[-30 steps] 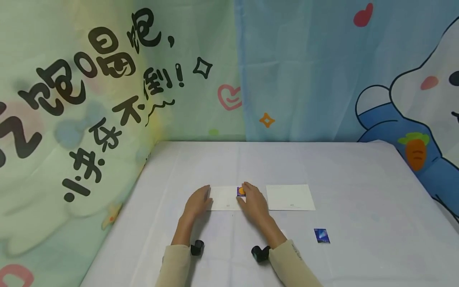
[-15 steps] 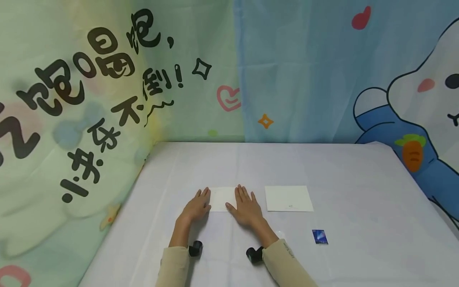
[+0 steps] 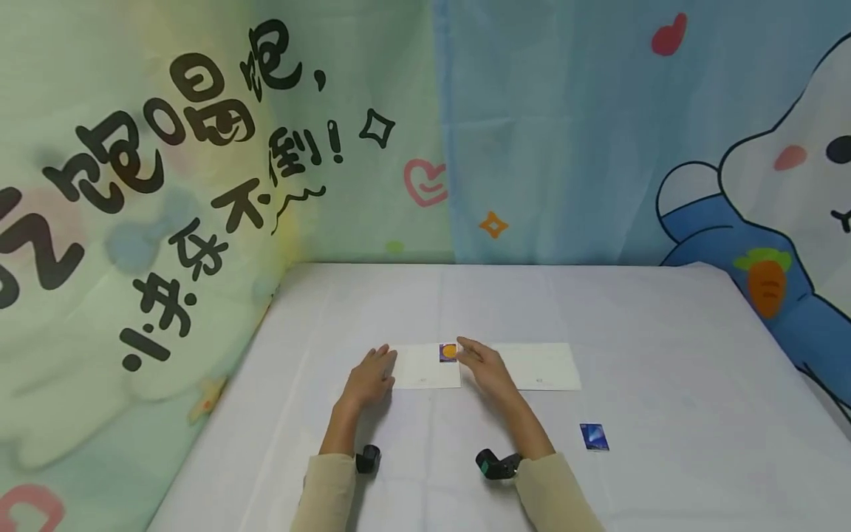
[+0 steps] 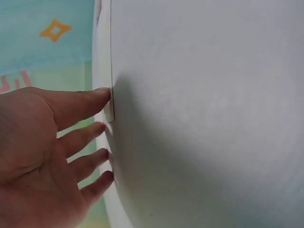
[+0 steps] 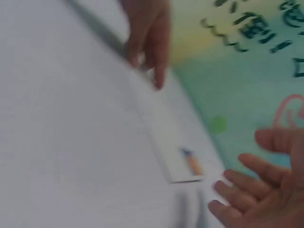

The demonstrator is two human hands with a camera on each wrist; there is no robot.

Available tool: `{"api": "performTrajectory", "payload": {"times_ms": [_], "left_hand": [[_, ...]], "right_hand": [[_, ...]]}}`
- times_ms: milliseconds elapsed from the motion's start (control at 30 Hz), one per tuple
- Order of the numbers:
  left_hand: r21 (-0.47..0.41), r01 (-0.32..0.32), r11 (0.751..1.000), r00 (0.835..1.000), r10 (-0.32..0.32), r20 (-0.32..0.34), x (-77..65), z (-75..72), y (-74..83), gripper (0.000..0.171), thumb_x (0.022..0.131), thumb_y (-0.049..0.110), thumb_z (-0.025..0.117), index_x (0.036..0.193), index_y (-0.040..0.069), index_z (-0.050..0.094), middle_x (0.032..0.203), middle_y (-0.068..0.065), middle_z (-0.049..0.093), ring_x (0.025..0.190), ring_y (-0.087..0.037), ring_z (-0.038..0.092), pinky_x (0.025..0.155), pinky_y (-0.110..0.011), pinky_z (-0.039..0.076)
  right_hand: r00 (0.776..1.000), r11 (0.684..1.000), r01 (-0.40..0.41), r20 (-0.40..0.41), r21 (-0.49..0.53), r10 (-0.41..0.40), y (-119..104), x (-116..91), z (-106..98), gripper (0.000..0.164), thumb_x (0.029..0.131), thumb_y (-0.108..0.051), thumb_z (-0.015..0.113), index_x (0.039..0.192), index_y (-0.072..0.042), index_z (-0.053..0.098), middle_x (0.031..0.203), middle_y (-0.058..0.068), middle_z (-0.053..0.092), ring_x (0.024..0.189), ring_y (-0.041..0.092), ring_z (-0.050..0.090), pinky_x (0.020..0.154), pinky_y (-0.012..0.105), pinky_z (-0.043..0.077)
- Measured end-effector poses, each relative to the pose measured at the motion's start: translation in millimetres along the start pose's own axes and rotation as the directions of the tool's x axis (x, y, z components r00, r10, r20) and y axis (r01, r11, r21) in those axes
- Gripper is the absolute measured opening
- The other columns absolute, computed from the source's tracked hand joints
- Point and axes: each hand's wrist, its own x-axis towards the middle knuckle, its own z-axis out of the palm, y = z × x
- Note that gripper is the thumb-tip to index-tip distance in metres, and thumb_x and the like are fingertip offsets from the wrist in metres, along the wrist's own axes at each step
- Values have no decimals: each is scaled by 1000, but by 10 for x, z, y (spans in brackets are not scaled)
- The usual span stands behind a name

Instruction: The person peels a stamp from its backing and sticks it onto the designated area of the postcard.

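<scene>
A white card lies flat on the table, with a small purple square picture bearing an orange circle at its upper right corner. My left hand rests at the card's left end. In the left wrist view its thumb touches the card's edge and the fingers are spread. Beside the card's right end, my right hand is raised with nothing in it; the right wrist view shows its fingers loosely extended. Partly behind that hand lies a second white card.
A small dark blue picture square lies on the white table to the right. A printed cloth backdrop rises behind the table and on the left. Dark cameras sit at both wrists.
My right hand first leaves the picture square, then lies flat over the card's right part, and now is lifted off to the right, uncovering the square. My left hand stays nearly in place.
</scene>
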Motion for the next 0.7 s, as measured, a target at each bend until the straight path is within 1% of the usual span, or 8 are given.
{"api": "performTrajectory", "payload": {"times_ms": [67, 133, 200, 267, 333, 467, 600, 700], "left_hand": [[-36, 7, 999, 1000, -8, -20, 11, 23, 28, 54, 89, 13, 59, 139, 6, 38, 147, -17, 27, 132, -37, 26, 101, -54, 27], [-65, 34, 997, 999, -36, -34, 11, 20, 70, 57, 90, 16, 59, 141, 9, 35, 148, -19, 23, 131, -39, 29, 100, -52, 29], [-74, 71, 995, 996, -74, -42, -5, 0, 120, 59, 89, 19, 60, 142, 9, 35, 148, -20, 22, 128, -39, 33, 98, -52, 32], [-41, 97, 994, 995, -98, -27, -31, -31, 178, 59, 88, 22, 61, 140, 8, 37, 146, -20, 26, 127, -40, 35, 95, -54, 34], [20, 115, 993, 993, -116, 15, -56, -56, 229, 59, 88, 24, 62, 139, 7, 39, 145, -17, 30, 128, -39, 33, 95, -57, 33], [134, 126, 983, 987, -137, 83, -68, -31, 272, 58, 90, 27, 58, 141, 7, 36, 147, -11, 29, 133, -36, 24, 96, -61, 28], [187, 140, 972, 985, -156, 74, -48, 29, 263, 56, 92, 24, 57, 142, 10, 35, 149, -8, 27, 134, -35, 23, 95, -63, 27], [188, 138, 973, 987, -150, 54, -49, 38, 253, 55, 90, 19, 59, 140, 11, 38, 148, -7, 29, 133, -34, 26, 94, -63, 29]], "right_hand": [[999, 998, 11, -47, 59, -8, 89, -40, -131, 43, 93, -32, 54, 128, -7, 53, 123, 11, 57, 114, 25, 53, 93, 38, 42], [998, 999, 10, -64, 38, -8, 69, -147, -290, 42, 92, -36, 54, 124, -8, 56, 112, 7, 64, 101, 20, 60, 84, 36, 47], [998, 1000, -7, -57, -26, 5, -32, -301, -468, 39, 93, -31, 54, 123, -6, 56, 107, 8, 66, 92, 19, 63, 79, 37, 48], [998, 990, -28, -66, -138, 19, -192, -505, -639, 34, 93, -24, 55, 120, -4, 57, 102, 11, 66, 87, 21, 63, 76, 40, 48], [996, 967, -46, -80, -249, 27, -293, -688, -782, 31, 92, -16, 56, 118, 0, 57, 99, 16, 66, 84, 26, 63, 72, 42, 47], [990, 901, -118, -122, -417, 73, -237, -939, -925, 27, 87, -12, 61, 111, 1, 61, 93, 15, 66, 80, 26, 61, 64, 41, 47], [975, 864, -194, -193, -466, 115, -83, -1091, -973, 26, 85, -10, 63, 107, 2, 62, 91, 14, 65, 81, 29, 60, 61, 39, 47], [938, 841, -270, -325, -468, 120, 39, -1151, -1029, 26, 82, -7, 64, 106, 2, 62, 95, 19, 63, 85, 35, 58, 62, 42, 46]]}}
